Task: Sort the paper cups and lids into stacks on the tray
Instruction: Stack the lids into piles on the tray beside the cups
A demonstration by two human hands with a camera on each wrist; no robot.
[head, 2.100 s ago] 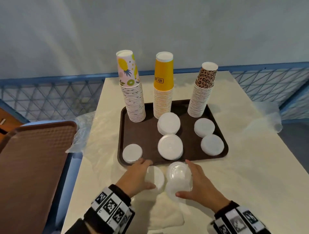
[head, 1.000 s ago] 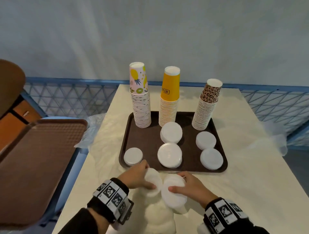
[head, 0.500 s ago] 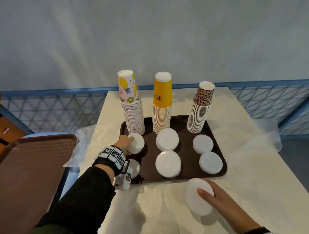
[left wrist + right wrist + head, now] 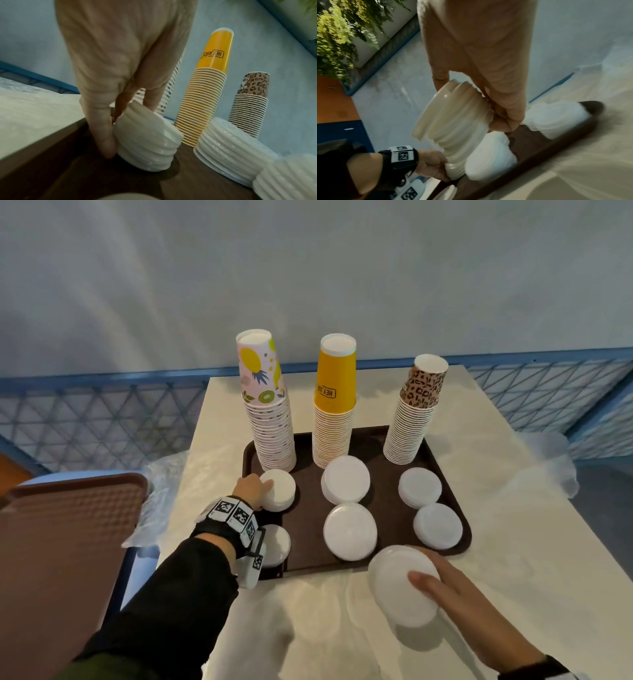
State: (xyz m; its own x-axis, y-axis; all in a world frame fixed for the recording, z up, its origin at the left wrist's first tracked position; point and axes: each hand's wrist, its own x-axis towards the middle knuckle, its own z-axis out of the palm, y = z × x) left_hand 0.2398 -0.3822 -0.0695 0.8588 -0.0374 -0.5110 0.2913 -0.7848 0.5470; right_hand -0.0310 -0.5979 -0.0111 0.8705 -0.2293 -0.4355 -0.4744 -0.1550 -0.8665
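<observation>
A brown tray (image 4: 387,470) holds three upside-down cup stacks at the back: pineapple-print (image 4: 270,412), yellow (image 4: 334,405) and leopard-print (image 4: 412,416). Several white lid stacks lie in front of them. My left hand (image 4: 255,487) grips a small lid stack (image 4: 279,489) (image 4: 145,143) at the tray's left, just before the pineapple cups, its base on or just above the tray. My right hand (image 4: 442,583) grips a larger tilted stack of lids (image 4: 402,585) (image 4: 452,121) in the air over the tray's front edge.
A second brown tray (image 4: 65,559) sits off the table's left side. Crumpled clear plastic wrap (image 4: 544,460) lies on the table's right and left edges. A blue mesh railing (image 4: 102,412) runs behind the table. Bare tabletop lies in front of the tray.
Both hands lifted lid stacks from the table in front of the tray. The left carried its stack onto the tray's left back; the right brought its stack toward the front right edge.
</observation>
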